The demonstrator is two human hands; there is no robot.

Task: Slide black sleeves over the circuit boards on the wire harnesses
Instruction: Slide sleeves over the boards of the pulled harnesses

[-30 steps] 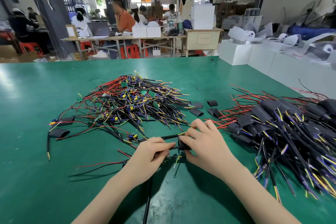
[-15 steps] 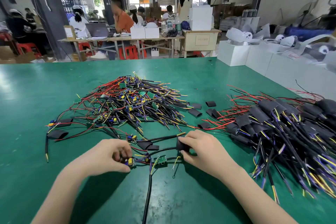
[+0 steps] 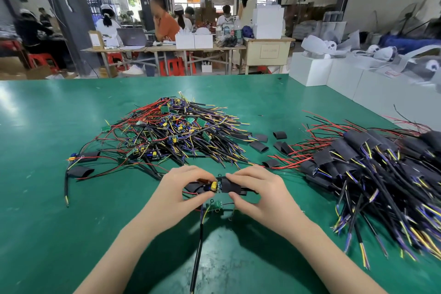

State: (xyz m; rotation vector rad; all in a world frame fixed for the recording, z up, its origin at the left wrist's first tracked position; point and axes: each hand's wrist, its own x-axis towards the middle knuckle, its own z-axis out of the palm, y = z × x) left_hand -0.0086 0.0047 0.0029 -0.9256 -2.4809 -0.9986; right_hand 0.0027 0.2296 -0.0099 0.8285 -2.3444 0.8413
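Green matting covers the bench (image 3: 59, 222) in a busy workshop. At its near middle the left hand (image 3: 183, 188) pinches a small circuit board with a yellow part (image 3: 213, 186) between thumb and curled fingers, while the right hand (image 3: 256, 190) pinches a flat black sleeve (image 3: 230, 185) whose mouth meets the board's end. Beyond the grip lies a tangled heap of unsleeved red, black and yellow wire harnesses (image 3: 171, 133); to its right, a pile of sleeved harnesses (image 3: 372, 164). Loose black sleeves (image 3: 259, 145) lie between the two heaps. Just below the grip sits a green board (image 3: 214, 206) on its wires.
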